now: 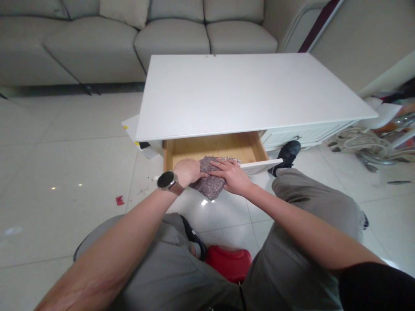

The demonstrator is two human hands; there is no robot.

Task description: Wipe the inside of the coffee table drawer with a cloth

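A grey-brown speckled cloth [210,181] is draped over the front edge of a pulled-out drawer [223,142], part of it inside and a corner hanging down outside. My left hand [189,170], with a watch on its wrist, is closed on the cloth's left side; some of its fingers are hidden. Across the cloth's right side lies my right hand [234,176], its fingers stretched out and slightly apart, touching the fabric. To the right of that hand the white drawer front [261,166] shows. The drawer's inside is bare wood where visible.
The drawer belongs to a white coffee table [246,95]. Behind stands a grey sofa [175,43]. A red stool [228,262] is beneath me. Coiled cables [353,142] lie at right, a red scrap [119,200] on the floor at left.
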